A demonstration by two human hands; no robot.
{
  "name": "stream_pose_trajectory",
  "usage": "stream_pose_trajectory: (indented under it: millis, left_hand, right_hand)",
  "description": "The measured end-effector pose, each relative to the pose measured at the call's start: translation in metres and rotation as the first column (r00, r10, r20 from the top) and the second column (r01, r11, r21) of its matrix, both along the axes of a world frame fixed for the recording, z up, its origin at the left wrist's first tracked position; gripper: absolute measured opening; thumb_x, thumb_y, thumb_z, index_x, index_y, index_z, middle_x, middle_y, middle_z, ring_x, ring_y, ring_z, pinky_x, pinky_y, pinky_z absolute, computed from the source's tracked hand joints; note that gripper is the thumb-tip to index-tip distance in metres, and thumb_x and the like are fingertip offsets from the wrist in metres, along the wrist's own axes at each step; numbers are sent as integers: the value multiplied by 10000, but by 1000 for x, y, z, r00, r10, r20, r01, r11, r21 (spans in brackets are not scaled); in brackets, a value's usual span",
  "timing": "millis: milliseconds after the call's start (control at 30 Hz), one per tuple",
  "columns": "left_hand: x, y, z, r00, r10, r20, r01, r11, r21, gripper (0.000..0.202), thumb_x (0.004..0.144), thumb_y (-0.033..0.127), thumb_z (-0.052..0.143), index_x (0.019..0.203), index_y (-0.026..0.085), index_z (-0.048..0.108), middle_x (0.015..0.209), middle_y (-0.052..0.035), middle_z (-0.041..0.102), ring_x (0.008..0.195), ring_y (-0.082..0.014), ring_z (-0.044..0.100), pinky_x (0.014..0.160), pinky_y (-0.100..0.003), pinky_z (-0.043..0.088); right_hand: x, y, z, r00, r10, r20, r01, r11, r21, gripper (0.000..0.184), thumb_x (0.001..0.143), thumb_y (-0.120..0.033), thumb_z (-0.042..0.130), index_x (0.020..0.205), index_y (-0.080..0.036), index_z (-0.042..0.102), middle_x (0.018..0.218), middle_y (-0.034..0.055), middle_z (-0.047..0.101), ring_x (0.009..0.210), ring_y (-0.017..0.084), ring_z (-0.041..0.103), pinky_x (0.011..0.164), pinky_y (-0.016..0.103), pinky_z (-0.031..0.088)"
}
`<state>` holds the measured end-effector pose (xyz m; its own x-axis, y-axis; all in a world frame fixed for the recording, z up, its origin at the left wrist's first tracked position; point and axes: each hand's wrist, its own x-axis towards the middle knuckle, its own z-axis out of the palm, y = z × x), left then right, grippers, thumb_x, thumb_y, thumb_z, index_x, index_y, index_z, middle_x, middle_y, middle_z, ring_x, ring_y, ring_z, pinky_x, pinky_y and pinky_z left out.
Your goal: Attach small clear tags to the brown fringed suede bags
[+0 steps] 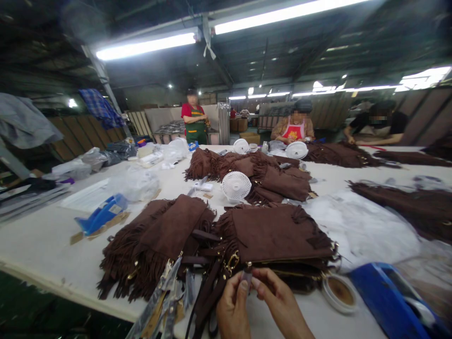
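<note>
My left hand [233, 305] is closed, its thumb pressed on a short greyish strap end [246, 278] just below a gold ring at the edge of a dark brown fringed bag [268, 230]. Fingers of my right hand [277, 299] pinch the same piece from the other side. Whether thin film wraps the piece is unclear. Brown straps with a gold clasp [231, 262] hang left of my hands. Beyond them lies a pile of similar fringed bags [165, 228], with strips in clear plastic [165, 292] at its front edge.
Right of my hands stand a round tub of brown stuff [339, 292] and a blue tape dispenser [384, 299]. Another blue dispenser [102, 214] sits left. A white fan [236, 186], more bags [278, 181] and plastic sheeting [363, 228] lie beyond. Three people are across the table.
</note>
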<state>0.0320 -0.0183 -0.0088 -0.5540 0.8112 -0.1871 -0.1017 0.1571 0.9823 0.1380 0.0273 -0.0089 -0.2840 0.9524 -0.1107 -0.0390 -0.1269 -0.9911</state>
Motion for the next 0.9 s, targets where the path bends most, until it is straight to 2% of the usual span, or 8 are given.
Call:
stream_pose_trajectory:
  millis: [333,533,633,767,900]
  left_hand:
    - [0,6,-3,998,22,-63,-22,1000,-7,376,757,465,623,984,176,701,968,-92,733,976,-290,632,858,-336,462]
    - [-4,10,2,990,-132,-43,130,991,-44,375,806,454,581,1035,172,674,1029,-89,717,1012,-272,619,893,-339,450]
    - [-6,12,9,986,-154,-60,153,988,-23,343,821,428,574,1020,171,685,1016,-82,721,977,-253,629,872,-326,456]
    - [-12,14,18,982,-183,-47,183,983,-9,326,813,421,599,1000,177,706,979,-67,734,946,-236,639,839,-296,460]
    - [-17,13,24,962,-269,56,268,963,10,377,849,459,545,1080,193,680,1014,-57,727,973,-226,633,845,-287,460]
  right_hand:
    - [-2,4,-8,1000,8,23,-9,1000,19,309,819,-448,600,957,-183,680,876,36,683,780,194,588,678,289,436]
    - [0,6,-4,998,-18,64,15,999,48,294,845,-440,570,935,-179,670,869,43,684,827,213,594,743,312,448]
    - [-1,8,-3,994,-57,93,51,996,73,273,841,-434,576,876,-181,670,829,37,680,823,214,594,758,313,448]
    - [-4,8,-2,993,-96,62,92,994,63,291,832,-460,579,808,-180,655,782,35,675,771,203,592,723,298,456]
    - [-7,8,-2,995,-96,23,95,995,37,294,836,-464,575,797,-181,641,758,31,666,728,194,593,674,282,459]
